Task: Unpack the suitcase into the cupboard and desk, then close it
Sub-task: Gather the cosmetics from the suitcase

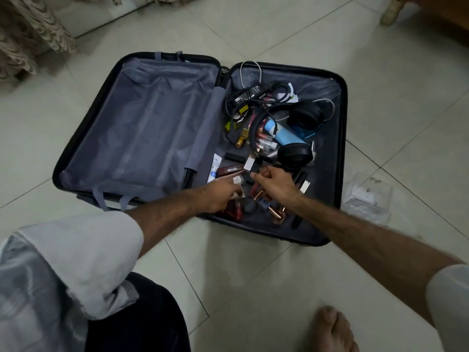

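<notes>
A floor of large, pale grey-green glossy tiles with thin dark grout lines [291, 34] is being shown under dim, even light. Beyond it, at the far left, a beige patterned fabric drape with scalloped brown markings [28, 41] is being seen hanging down to the tiles. At the far right of the floor, a pale carved furniture leg [392, 11] is being glimpsed beneath a brown wooden edge [436, 11].

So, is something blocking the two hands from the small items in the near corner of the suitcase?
Nothing visible does. The suitcase lies open flat, and the left hand and right hand are already down among the small cosmetics. The headphones and cables lie farther back, out of the way.
</notes>
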